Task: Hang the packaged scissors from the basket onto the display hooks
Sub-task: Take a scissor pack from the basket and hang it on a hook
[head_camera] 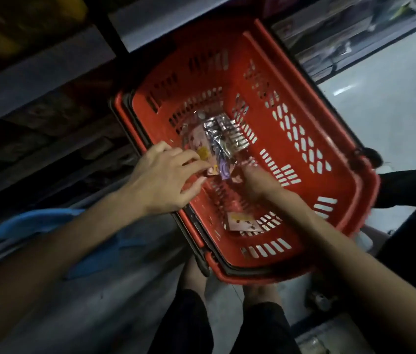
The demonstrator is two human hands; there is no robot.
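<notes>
Reaching into the red basket [260, 54] on the floor [393, 98], the left hand [161, 177] rests nearly straight fingers [186, 159] on the piled packaged scissors [214, 139], the right hand's [255, 182] grasp is too dim to tell, and a spare packet [242, 222] lies nearby, none apparently hung yet.

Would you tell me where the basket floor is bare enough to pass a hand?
Bare floor shows beyond the packet pile, up to the far wall of the basket, and between the pile and the lone packet at the near end. It is crowded mid-basket, where the left hand and right hand meet the pile.
</notes>
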